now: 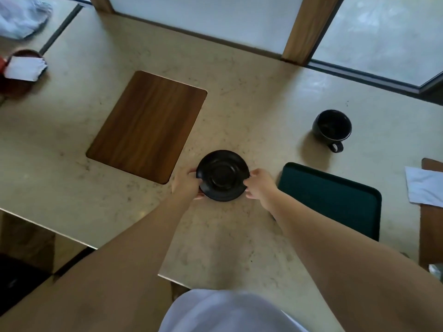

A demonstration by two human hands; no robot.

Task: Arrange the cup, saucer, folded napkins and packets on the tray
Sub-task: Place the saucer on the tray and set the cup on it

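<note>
Far to the left of the saucer, at the picture's edge, a dark red bowl holds a folded white napkin. Behind the bowl lies a crumpled clear bag.

Closer to the saucer, just to its left and a bit farther back, a brown wooden board lies flat on the pale desk.

The left hand holds the left rim of the saucer. Its fingers curl around the edge and grip it. The black saucer is round, right side up, and sits near the middle of the desk. I cannot tell if it touches the desk or is a little above it.

The right hand holds the right rim of the saucer. Its fingers pinch the edge.

Just to the right of the saucer lies the dark green tray. It has nothing on it. The saucer is beside it, not on it.

The black cup stands upright behind the tray, well apart from the saucer, to its right. Its handle points toward the tray.

Far right of the saucer, past the tray, a white napkin lies on another brown board.
</note>
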